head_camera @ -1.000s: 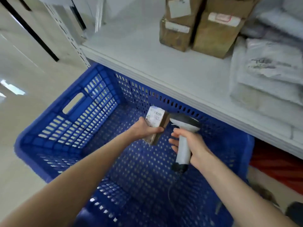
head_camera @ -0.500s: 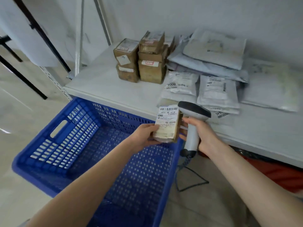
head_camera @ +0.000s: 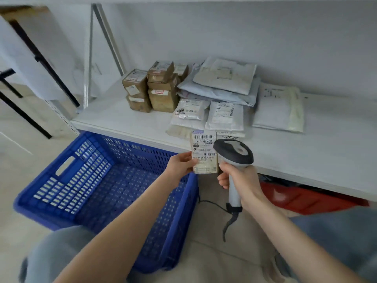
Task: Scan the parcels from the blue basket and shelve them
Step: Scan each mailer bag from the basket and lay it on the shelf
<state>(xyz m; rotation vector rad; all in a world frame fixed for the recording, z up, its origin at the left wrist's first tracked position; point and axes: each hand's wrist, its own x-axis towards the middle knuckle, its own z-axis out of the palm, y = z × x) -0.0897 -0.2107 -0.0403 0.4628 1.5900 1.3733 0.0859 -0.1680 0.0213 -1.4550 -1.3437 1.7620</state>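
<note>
The left grip (head_camera: 180,165) is pinching a parcel (head_camera: 204,156) by its left edge, thumb on the labelled face, and is holding it upright just right of frame centre, over the far right corner of the basket (head_camera: 40,209). The right grip (head_camera: 239,179) is curling round the handle of a scanner (head_camera: 234,152), whose dark head is overlapping the parcel's right edge. A cable (head_camera: 228,223) is hanging from the handle's base. The blue basket is standing on the floor at lower left. On the shelf (head_camera: 306,154) behind, brown boxes (head_camera: 155,88) are sitting stacked at upper centre, and pale bags (head_camera: 224,82) are lying right of them.
</note>
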